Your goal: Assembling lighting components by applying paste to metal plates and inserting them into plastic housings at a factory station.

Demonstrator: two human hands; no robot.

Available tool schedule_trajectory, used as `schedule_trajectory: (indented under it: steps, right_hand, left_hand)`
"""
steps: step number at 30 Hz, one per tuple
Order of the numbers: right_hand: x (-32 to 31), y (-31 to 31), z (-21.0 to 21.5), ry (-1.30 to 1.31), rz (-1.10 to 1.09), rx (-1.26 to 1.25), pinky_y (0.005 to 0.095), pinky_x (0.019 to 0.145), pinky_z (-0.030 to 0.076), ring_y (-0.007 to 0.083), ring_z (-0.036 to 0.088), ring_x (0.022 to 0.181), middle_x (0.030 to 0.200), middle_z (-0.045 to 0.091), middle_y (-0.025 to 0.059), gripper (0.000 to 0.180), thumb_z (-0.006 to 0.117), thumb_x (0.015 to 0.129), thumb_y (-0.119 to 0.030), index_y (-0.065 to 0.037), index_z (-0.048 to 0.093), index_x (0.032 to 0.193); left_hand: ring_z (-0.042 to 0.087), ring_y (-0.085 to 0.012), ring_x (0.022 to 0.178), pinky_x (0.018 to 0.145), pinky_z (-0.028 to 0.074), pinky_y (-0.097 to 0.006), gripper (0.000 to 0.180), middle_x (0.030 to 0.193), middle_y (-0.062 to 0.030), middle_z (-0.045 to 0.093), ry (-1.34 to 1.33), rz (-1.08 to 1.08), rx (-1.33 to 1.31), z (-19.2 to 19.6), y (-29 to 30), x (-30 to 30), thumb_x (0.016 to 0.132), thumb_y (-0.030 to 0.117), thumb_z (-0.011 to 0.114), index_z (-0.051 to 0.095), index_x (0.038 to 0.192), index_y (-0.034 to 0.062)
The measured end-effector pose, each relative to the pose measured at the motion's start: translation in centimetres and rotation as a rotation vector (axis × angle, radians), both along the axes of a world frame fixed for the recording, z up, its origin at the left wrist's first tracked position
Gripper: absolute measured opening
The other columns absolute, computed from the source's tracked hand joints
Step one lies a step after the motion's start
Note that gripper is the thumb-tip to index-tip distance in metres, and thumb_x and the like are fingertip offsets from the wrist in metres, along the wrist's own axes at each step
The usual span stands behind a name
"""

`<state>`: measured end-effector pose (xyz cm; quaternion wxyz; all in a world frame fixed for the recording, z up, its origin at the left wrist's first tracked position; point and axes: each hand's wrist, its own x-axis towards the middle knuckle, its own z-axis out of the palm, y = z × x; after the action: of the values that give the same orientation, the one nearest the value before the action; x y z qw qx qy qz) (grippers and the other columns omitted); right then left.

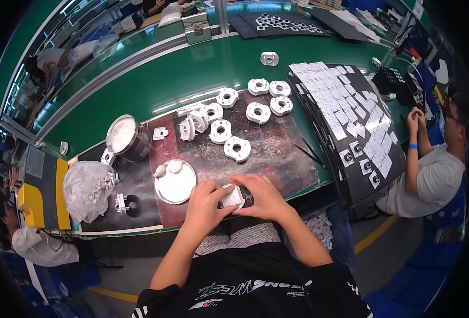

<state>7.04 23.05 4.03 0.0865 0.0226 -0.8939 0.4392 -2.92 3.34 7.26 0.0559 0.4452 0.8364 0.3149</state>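
Observation:
At the bench's near edge, my left hand (205,204) and my right hand (262,197) close from both sides on a small white plastic part (233,199). Its pale flat face shows between my thumbs, with a dark bit by the right hand. Just left of my left hand lies a round white lid (174,187) with two white lumps near its far rim. Beyond my hands, several white round plastic housings (237,149) with centre holes are spread over the mat. A smaller square white piece (160,133) lies past the lid.
An open tin (122,135) with white contents stands behind the lid, beside a clear plastic bag (87,191) and a yellow-grey machine (42,185). Stacked black boards (346,185) carry many white square pieces at right. A co-worker (430,169) sits beyond them.

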Motion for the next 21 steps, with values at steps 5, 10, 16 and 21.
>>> schedule_trajectory:
  steps: [5,10,16,21]
  right_hand:
    - [0.1,-0.3,-0.1,0.048,0.004,0.093,0.0463,0.113,0.039,0.0329,0.055,0.132,0.141,0.063,0.0109,0.086,0.089,0.071,-0.03,-0.011,0.054,0.148]
    - [0.2,-0.4,-0.3,0.035,0.01,0.07,0.0456,0.113,0.038,0.0341,0.055,0.134,0.141,0.062,0.012,0.085,0.088,0.071,-0.029,-0.011,0.054,0.147]
    - [1.0,0.5,0.4,-0.09,0.022,-0.619,0.034,0.107,0.045,0.0187,0.059,0.129,0.141,0.064,0.014,0.104,0.096,0.067,-0.013,-0.008,0.042,0.156]
    - [0.5,1.0,1.3,-0.135,0.044,-0.676,0.036,0.11,0.046,0.022,0.059,0.131,0.143,0.062,0.0157,0.109,0.098,0.063,-0.01,-0.007,0.04,0.155]
  left_hand:
    - [0.061,-0.0301,0.099,0.09,0.046,-0.044,0.044,0.101,-0.0062,0.063,0.011,0.002,-0.007,-0.3,0.1,0.2,0.071,0.023,0.09,0.078,0.111,0.0102]
    - [0.059,-0.0318,0.109,0.093,0.046,-0.044,0.061,0.114,-0.0083,0.062,0.055,0.019,0.075,-0.5,-0.2,0.7,0.071,0.025,0.091,0.072,0.128,0.013]
    - [0.057,-0.0322,0.121,0.104,0.044,-0.044,0.075,0.129,-0.0106,0.06,0.005,0.101,0.411,2.6,-0.7,2.6,0.07,0.028,0.094,0.065,0.138,0.0117]
    - [0.059,-0.0316,0.118,0.102,0.048,-0.043,0.07,0.127,-0.011,0.062,0.026,0.115,0.454,3.1,-2.4,2.6,0.069,0.022,0.095,0.068,0.133,0.0099]
